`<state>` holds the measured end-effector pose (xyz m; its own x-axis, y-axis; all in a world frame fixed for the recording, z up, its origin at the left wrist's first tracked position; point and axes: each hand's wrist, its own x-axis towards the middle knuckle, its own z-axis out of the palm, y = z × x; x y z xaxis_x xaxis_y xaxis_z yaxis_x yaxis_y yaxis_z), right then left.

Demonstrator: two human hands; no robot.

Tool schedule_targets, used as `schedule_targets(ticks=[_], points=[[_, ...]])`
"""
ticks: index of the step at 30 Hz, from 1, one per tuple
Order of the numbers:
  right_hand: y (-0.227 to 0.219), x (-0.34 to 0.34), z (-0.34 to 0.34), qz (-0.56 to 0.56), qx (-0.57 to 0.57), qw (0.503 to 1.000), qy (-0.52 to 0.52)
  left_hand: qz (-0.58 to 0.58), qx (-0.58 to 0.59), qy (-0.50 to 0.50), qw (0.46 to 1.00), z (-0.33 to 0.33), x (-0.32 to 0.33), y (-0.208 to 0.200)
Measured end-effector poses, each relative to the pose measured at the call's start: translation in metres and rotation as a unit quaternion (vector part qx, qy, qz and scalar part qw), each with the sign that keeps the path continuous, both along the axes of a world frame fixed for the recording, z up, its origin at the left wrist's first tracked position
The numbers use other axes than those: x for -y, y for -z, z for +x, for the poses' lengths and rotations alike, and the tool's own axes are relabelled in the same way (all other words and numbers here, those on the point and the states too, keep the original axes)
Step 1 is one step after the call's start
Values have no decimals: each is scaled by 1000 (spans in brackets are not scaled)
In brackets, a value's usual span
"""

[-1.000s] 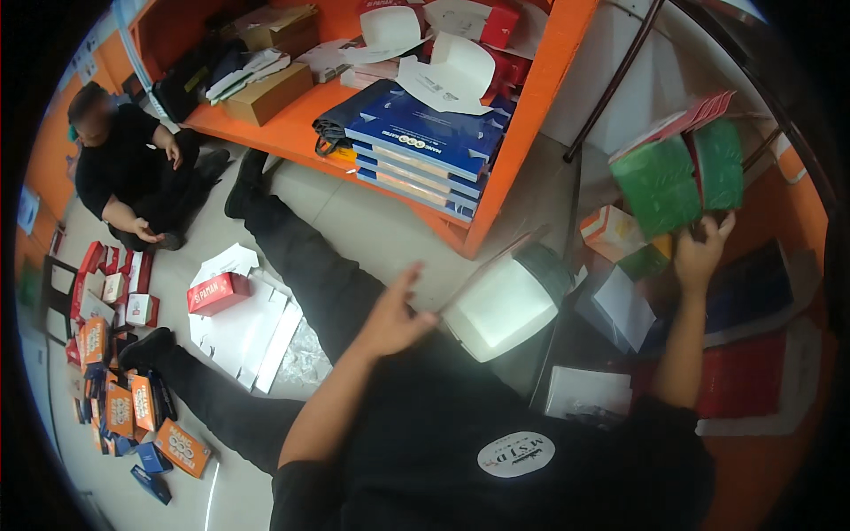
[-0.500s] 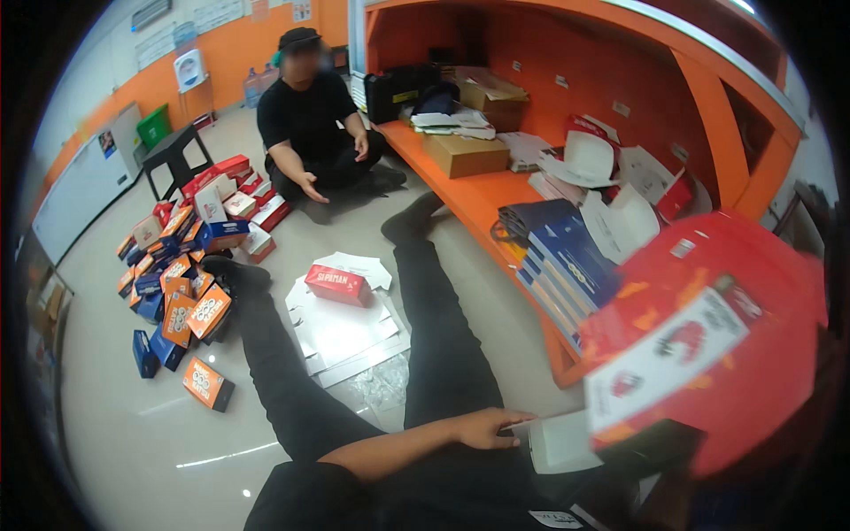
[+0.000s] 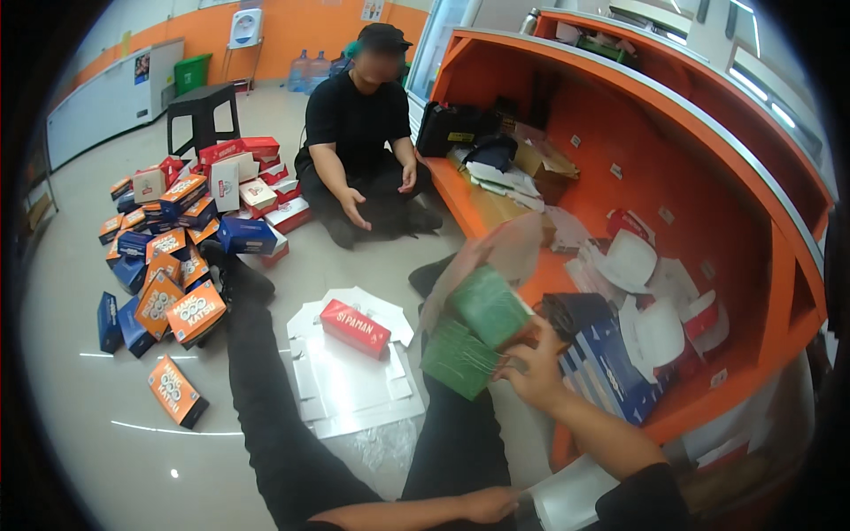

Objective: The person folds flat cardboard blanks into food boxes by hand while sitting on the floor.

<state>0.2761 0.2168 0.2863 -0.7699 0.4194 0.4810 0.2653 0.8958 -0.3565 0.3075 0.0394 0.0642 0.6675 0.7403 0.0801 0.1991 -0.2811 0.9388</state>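
Note:
My right hand (image 3: pixel 536 365) is raised in front of the shelf, its fingers closed on a green pack (image 3: pixel 460 354) of two block-like parts. Cloudy clear plastic (image 3: pixel 505 248) rises from the pack, blurred by motion. Low in the picture, my left hand (image 3: pixel 491 504) rests in my lap, its fingers closed at the edge of a white box (image 3: pixel 571 496); part of that box is hidden by my right arm. On the floor between my legs, a red box (image 3: pixel 355 329) lies on flat white cardboard sheets (image 3: pixel 354 403), beside crumpled clear plastic (image 3: pixel 379 450).
Orange, blue and red boxes (image 3: pixel 177 230) lie heaped at the left, with one orange box (image 3: pixel 177 391) apart. A person (image 3: pixel 363 142) sits cross-legged ahead. On the orange shelf (image 3: pixel 611 168) at the right are papers, white cartons (image 3: pixel 651 336) and stacked blue boxes (image 3: pixel 611 372).
The large red printed sheet or bag at the right has left view. My right hand has come in holding the green pack, and the view has turned rightward. My left hand stays by the white box.

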Motion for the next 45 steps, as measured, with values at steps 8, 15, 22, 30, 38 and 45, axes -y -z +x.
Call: schedule_targets(ticks=[8, 15, 22, 30, 38, 45], points=[[55, -116, -141, 86, 61, 994, 32, 94, 220, -78, 968, 4, 0, -23], [67, -142, -230, 86, 165, 976, 114, 42, 227, -45, 972, -4, -7, -15], [26, -52, -95, 18, 354, 932, -81, 98, 188, -87, 973, 8, -2, -14], [-132, 47, 129, -379, 442, 806, -101, 2, 105, -84, 991, 6, -6, -12], [-109, 122, 369, -596, 465, 654, 26, 9, 67, -47, 997, 21, -29, -21], [31, 167, 462, -572, 320, 588, 474, -47, 75, 2, 996, 27, -25, -24]])
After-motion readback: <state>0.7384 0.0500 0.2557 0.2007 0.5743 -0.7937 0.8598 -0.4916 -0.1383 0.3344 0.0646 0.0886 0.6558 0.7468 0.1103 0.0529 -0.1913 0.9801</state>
